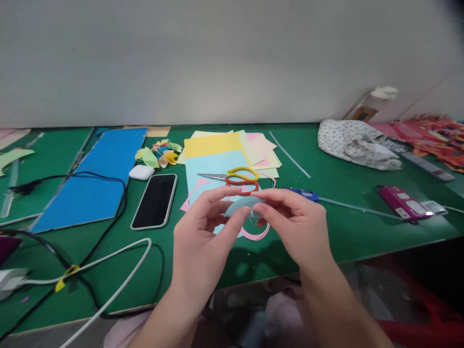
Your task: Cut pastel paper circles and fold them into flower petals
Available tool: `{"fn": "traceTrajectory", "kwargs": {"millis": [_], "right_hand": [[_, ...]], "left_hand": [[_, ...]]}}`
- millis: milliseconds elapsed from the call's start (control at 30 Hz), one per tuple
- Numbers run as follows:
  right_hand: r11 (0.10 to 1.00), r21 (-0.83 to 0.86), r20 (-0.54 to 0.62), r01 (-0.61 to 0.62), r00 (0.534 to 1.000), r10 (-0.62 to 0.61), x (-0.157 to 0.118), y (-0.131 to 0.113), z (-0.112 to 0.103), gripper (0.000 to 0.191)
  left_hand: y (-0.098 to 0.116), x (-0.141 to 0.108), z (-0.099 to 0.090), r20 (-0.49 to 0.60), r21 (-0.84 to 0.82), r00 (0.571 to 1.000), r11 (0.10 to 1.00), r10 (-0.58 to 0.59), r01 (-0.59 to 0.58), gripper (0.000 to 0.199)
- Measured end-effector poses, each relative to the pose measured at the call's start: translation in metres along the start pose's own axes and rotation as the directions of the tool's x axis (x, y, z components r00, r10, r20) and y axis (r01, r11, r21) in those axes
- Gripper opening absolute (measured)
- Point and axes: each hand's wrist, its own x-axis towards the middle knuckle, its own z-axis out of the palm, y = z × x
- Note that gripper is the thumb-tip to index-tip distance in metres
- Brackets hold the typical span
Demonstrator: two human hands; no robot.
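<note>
Both hands meet near the middle of the view, above the front part of the green table. My left hand [208, 232] pinches the left side of a small light-blue paper piece [237, 205], thumb in front and fingers behind. On its right side, my right hand [299, 222] holds the same piece between thumb and fingers. The paper looks curved or folded; its far side is hidden. Just beyond the fingertips lie scissors [242, 173] with yellow and red handles, on a stack of coloured paper sheets [213, 147]. Pink paper scraps [256, 237] show beneath the hands.
To the left are a phone [154, 201], a white case [141, 172], paper flowers [159, 153], a blue board [94, 179] and looping cables [125, 285]. Rightward lie a blue cutter [306, 195], a purple device [404, 203], a patterned cloth [357, 143] and a bottle [373, 104].
</note>
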Motion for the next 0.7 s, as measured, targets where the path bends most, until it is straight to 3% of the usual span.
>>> {"fn": "traceTrajectory", "kwargs": {"millis": [167, 433, 700], "right_hand": [[0.999, -0.009, -0.024, 0.04, 0.999, -0.041, -0.0012, -0.0029, -0.001, 0.009], [0.996, -0.03, -0.013, 0.087, 0.996, -0.088, -0.004, -0.0037, -0.0016, 0.01], [0.989, -0.098, -0.015, 0.115, 0.993, -0.117, -0.0062, -0.005, -0.0011, 0.008]], "left_hand": [[-0.0034, -0.0002, -0.0013, 0.064, 0.012, 0.998, 1.0, 0.019, -0.02, 0.02], [0.0047, -0.008, 0.0069, -0.077, 0.02, 0.997, 1.0, 0.017, -0.016, 0.018], [-0.0024, -0.0075, -0.0026, 0.034, 0.049, 0.994, 0.993, 0.106, -0.107, 0.02]]}}
